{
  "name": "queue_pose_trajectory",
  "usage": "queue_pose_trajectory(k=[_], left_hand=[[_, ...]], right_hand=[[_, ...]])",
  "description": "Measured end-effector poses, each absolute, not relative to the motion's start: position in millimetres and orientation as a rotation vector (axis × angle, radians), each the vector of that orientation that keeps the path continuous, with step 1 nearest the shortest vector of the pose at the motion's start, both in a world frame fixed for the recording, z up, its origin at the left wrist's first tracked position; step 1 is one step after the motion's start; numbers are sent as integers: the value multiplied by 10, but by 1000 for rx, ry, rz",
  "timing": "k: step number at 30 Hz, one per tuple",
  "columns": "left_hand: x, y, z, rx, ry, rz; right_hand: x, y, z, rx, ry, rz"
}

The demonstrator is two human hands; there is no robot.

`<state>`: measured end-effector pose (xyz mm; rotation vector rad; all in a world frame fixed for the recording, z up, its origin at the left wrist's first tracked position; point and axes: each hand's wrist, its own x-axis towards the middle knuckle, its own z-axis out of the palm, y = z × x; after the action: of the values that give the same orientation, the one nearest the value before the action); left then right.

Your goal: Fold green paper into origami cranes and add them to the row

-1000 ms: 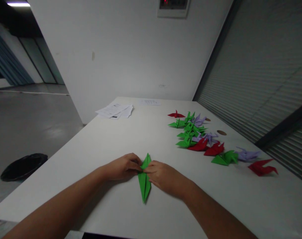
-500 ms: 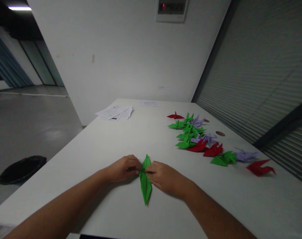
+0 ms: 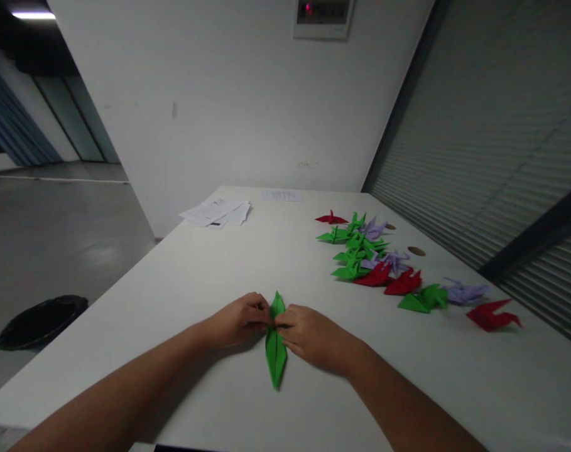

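Observation:
A long, pointed piece of folded green paper (image 3: 276, 361) lies on the white table, its tips toward and away from me. My left hand (image 3: 242, 319) pinches its left edge near the middle, thumb and fingers together. From the other side, my right hand (image 3: 304, 329) has its fingertips closed on the paper's middle, almost meeting the left fingertips. A crease runs lengthwise down the near half. The fingers hide the paper's middle part.
Several folded paper cranes in green, purple and red (image 3: 402, 282) spread along the table's right side. Loose printed sheets (image 3: 217, 212) lie at the far left. A black-lined bin (image 3: 43, 321) stands on the floor left of the table (image 3: 172, 392). Blinds (image 3: 483, 144) border the right.
My left fingertips have shifted slightly right, onto the paper's middle. My right hand stays nearly still at the paper's right edge.

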<state>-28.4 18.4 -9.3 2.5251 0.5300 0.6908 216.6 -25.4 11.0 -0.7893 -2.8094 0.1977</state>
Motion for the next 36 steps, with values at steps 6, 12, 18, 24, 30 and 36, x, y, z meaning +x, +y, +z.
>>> queue_pose_trajectory(k=[6, 12, 18, 24, 30, 36], left_hand=[[-193, 122, -99, 2609, 550, 682], [-150, 94, -74, 2741, 505, 687], [-252, 57, 83, 2847, 380, 448], [-400, 137, 90, 2824, 220, 362], [-460, 222, 10, 2762, 266, 248], [-454, 265, 31, 2654, 333, 217]], right_hand=[[2186, -264, 103, -857, -2786, 257], [2237, -264, 165, -841, -2767, 249], [2280, -272, 221, -839, -2782, 288], [2377, -302, 234, -811, -2762, 405], [2530, -250, 156, -959, -2776, 717], [2542, -176, 134, -891, -2813, 832]])
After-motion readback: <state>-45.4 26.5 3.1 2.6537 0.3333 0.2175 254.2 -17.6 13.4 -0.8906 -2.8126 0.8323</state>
